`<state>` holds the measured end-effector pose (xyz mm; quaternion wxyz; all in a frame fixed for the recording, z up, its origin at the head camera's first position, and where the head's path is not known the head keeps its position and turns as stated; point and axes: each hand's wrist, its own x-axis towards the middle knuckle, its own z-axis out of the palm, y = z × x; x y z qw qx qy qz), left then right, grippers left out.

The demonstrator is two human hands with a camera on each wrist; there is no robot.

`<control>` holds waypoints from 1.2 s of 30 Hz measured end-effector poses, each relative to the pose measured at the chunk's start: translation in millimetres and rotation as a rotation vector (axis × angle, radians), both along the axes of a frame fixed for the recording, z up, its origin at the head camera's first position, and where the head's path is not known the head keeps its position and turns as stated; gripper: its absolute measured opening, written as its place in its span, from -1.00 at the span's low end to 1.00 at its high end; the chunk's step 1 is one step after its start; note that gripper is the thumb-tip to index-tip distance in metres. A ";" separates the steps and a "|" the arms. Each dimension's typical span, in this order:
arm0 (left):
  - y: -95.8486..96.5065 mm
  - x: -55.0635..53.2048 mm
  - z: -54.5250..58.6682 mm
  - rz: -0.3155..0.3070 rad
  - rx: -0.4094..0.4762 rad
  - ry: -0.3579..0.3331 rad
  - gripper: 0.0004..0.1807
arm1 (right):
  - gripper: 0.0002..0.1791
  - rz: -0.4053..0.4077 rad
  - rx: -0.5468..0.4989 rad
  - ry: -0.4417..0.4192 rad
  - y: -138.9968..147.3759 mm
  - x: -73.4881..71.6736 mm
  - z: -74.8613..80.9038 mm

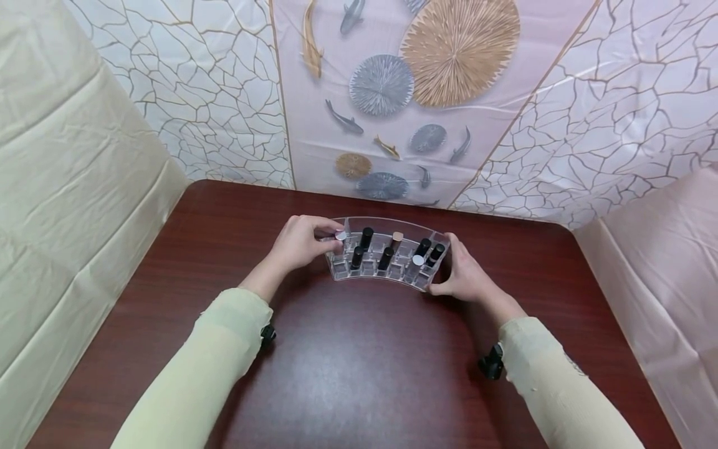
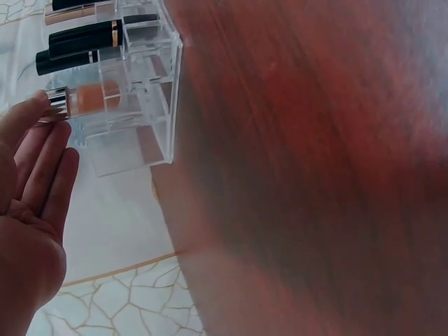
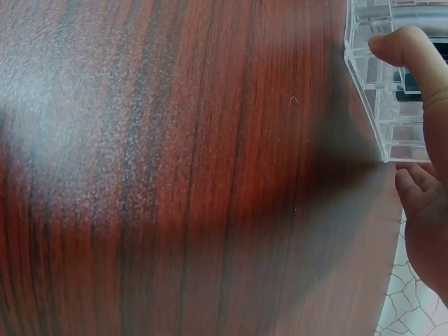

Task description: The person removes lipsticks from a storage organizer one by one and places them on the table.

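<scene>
A curved clear acrylic lipstick organizer [image 1: 339,269] with stepped compartments stands toward the back of the table. At its left end my left hand [image 1: 297,243] pinches the silver cap of a lipstick tube [image 2: 94,98] with an orange-pink body; the tube's lower part sits within the organizer's clear walls. My right hand [image 1: 464,272] grips the organizer's right end, thumb at the front corner and fingers along the side. Several black-capped lipsticks [image 1: 357,257] stand in the compartments, with a rose-gold-capped one [image 1: 397,239] in the back row and a silver-capped one [image 1: 417,260] near the right.
The dark red-brown wooden table [image 1: 359,362] reaches toward me in front of the organizer. Patterned cloth [image 1: 224,93] hangs behind the table, and pale cloth [image 1: 73,187] borders its left side. Dark wrist devices [image 1: 492,362] sit at both cuffs.
</scene>
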<state>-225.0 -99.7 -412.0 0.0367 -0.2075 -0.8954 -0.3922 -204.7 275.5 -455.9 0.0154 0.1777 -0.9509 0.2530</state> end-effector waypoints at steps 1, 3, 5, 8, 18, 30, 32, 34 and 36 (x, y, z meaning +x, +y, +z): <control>-0.8 -1.0 1.8 -0.007 0.009 -0.003 -0.65 | 0.30 0.000 -0.003 0.001 -0.4 -0.1 -0.1; -2.3 -3.5 6.1 -0.026 0.026 -0.010 -0.65 | 0.28 0.005 -0.013 0.008 -1.1 -0.4 -0.3; -3.7 -5.5 12.1 -0.046 0.047 -0.019 -0.66 | 0.26 0.008 -0.022 0.013 -1.7 -0.8 -0.7; -5.5 -8.5 21.5 -0.071 0.080 -0.030 -0.68 | 0.26 0.009 -0.024 0.017 -2.2 -0.7 -0.4; -22.2 -11.2 45.4 -0.089 0.081 -0.006 -0.68 | 0.26 0.011 -0.019 0.026 -1.8 -1.6 0.0; -55.2 2.5 46.0 -0.146 0.070 -0.092 -0.73 | 0.32 -0.012 -0.005 -0.005 -2.3 2.0 0.4; -59.7 5.5 44.2 -0.161 0.054 -0.085 -0.74 | 0.31 -0.013 -0.005 -0.006 -1.8 2.2 0.0; -63.6 8.5 41.5 -0.178 0.046 -0.082 -0.74 | 0.31 -0.013 -0.008 -0.005 -1.4 2.2 -0.4; -67.3 11.8 38.2 -0.189 0.043 -0.086 -0.74 | 0.30 -0.010 -0.009 -0.005 -1.2 2.1 -0.9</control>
